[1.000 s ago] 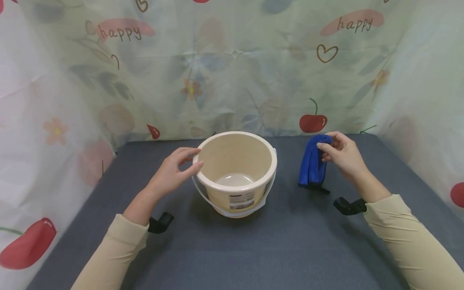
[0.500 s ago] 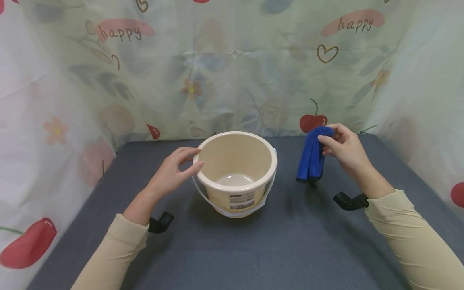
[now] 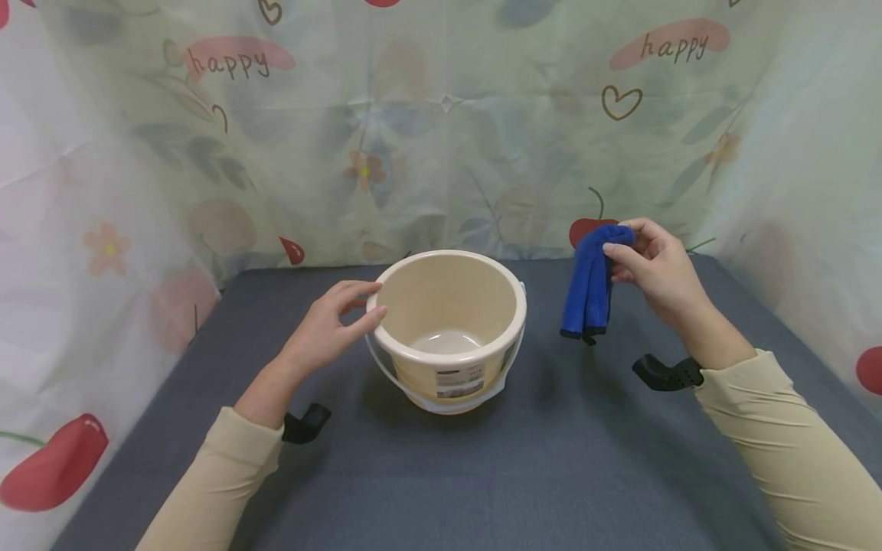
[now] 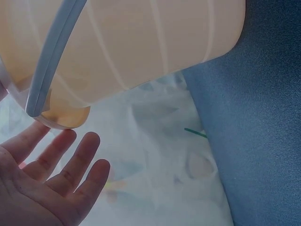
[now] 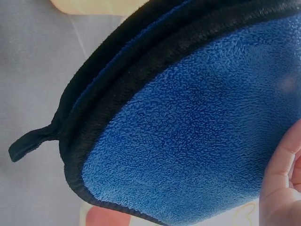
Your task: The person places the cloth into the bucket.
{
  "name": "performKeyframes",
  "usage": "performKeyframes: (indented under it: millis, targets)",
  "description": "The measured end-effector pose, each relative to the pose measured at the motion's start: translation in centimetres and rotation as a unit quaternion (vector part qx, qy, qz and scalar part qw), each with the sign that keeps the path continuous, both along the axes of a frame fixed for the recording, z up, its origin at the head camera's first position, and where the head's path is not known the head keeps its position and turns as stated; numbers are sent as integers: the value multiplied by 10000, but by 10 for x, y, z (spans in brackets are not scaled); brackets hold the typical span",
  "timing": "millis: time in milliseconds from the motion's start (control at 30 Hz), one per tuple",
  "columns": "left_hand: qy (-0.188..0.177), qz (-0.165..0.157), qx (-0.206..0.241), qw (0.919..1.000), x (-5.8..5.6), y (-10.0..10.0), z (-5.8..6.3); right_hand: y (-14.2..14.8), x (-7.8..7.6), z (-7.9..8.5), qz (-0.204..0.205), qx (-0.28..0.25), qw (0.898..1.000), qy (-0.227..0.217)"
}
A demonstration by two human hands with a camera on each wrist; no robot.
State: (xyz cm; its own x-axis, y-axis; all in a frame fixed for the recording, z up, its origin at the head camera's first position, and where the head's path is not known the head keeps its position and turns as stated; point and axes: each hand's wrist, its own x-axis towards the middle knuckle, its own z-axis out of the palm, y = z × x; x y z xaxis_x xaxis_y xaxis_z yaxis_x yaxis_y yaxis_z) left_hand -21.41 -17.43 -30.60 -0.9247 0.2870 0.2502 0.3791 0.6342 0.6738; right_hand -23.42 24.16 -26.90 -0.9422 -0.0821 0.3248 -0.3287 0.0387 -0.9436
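My left hand [image 3: 324, 323] rests its fingertips and thumb tip against the left rim of a cream plastic bucket [image 3: 413, 373], its fingers loosely extended. Seen from the left wrist, fingertips [image 4: 91, 141] lie at or just beside the rim, below the pale handle [image 4: 56, 52]. The bucket stands upright, with nothing visible inside. To its right, my right hand [image 3: 658, 274] pinches the top of a folded blue towel [image 3: 587, 287] between thumb and fingers. The towel hangs above the table. Its black edging and small black loop [image 5: 33, 141] show in the right wrist view.
The bucket and both hands are over a dark grey-blue table [image 3: 441, 482]. Patterned curtains [image 3: 441, 153] close in the back and both sides. Black wrist mounts [image 3: 306, 423] stick out from the cuffs.
My right hand has risen, lifting the towel higher off the table and slightly to the left. The left hand and the bucket have stayed put.
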Motion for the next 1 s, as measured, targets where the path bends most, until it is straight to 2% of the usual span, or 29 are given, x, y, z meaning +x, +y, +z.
performKeyframes:
  millis: [567, 1000]
  targets:
    - [22, 9, 38, 10000, 0, 0, 1, -5, 3, 13, 330, -237, 9985, 377]
    - [27, 7, 74, 10000, -2, 0, 0, -13, 7, 29, 485, -336, 9961, 661]
